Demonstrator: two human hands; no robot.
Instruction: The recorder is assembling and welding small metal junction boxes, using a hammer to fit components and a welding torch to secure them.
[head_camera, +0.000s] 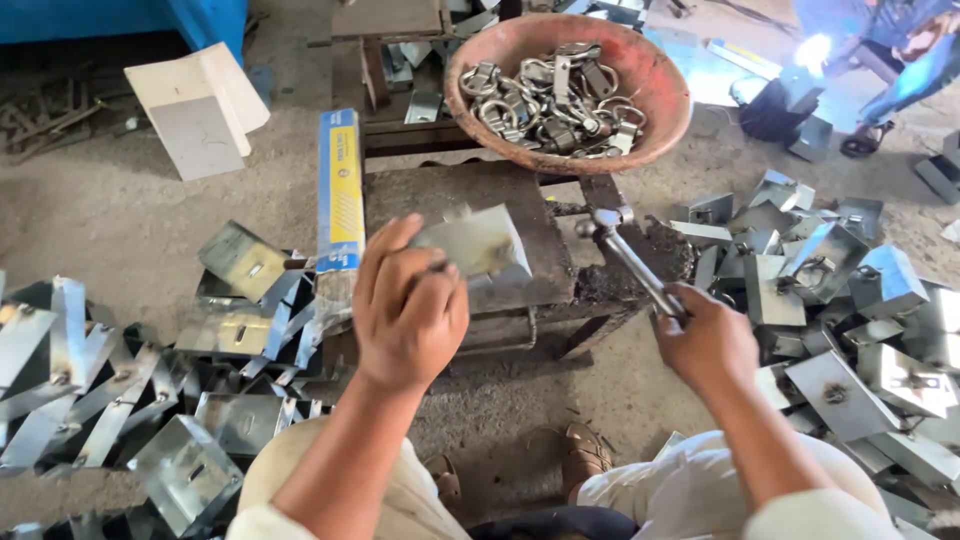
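Observation:
My left hand (408, 305) grips a bent sheet-metal bracket (478, 245) and holds it down on a dark steel block (545, 215) in front of me. My right hand (703, 338) is closed around the handle of a small hammer (625, 250). The hammer head hovers just right of the bracket, over the block's right edge. Beyond the block stands a round reddish-brown bowl (660, 75) filled with several metal rings and clips.
Piles of folded metal brackets lie on the floor at left (120, 380) and right (850, 310). A blue-and-yellow long box (340, 190) leans by the block. White boards (195, 105) lie at the back left. Another person welds at top right, with a bright arc (812, 50).

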